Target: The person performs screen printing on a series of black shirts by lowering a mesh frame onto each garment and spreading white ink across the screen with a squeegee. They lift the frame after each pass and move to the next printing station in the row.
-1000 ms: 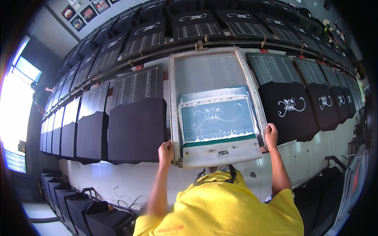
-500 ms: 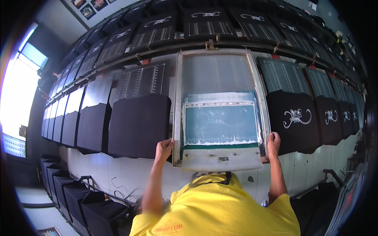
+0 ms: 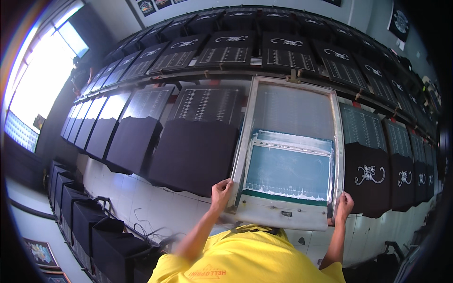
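Note:
A screen printing frame [image 3: 338,141] lies in front of me over the row of boards, with pale mesh at its far part and a teal stencil area [image 3: 288,167] nearer. White ink [image 3: 283,192] edges the stencil, and a narrow pale bar [image 3: 292,146] crosses it. My left hand [image 3: 222,194] is closed on the frame's left side near its front corner. On the opposite side, my right hand [image 3: 345,206] grips the right rail with curled fingers. What lies beneath the screen is mostly hidden.
Left of the screen is a plain black shirt [image 3: 193,155] on a board; to the right, a black shirt with a white scroll print [image 3: 370,177]. Beyond a long rail [image 3: 188,75] stand more printed shirts. Draped black boards [image 3: 113,245] line the lower left. A person [image 3: 81,75] stands by the window.
The whole view has swung, so the screen and boards appear farther right and lower. Both hands keep their hold on the frame's sides.

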Available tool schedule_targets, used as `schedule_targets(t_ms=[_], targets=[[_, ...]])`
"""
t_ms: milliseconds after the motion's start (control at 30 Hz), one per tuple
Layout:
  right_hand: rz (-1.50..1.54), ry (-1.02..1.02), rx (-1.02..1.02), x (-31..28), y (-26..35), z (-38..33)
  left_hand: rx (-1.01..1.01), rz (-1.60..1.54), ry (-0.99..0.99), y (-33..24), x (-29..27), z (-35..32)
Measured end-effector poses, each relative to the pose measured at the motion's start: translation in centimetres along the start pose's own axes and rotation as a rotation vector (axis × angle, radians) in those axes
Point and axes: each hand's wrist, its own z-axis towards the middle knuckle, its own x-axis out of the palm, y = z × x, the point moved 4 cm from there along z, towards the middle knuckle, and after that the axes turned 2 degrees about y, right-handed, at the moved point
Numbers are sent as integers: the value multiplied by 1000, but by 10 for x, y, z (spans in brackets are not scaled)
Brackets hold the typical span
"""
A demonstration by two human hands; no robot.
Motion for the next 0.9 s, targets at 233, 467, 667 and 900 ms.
schedule_targets(t_ms=[233,467,667,900], targets=[[62,-65,-80,58,55,-61,138,-42,7,8,-90,16],[38,-7,-62,193,108,-155,162,-129,-102,30,-243,59],[30,15,-102,295,140,-221,214,168,-201,39,-355,89],[-25,44,-102,352,157,-241,296,325,-250,44,-406,117]])
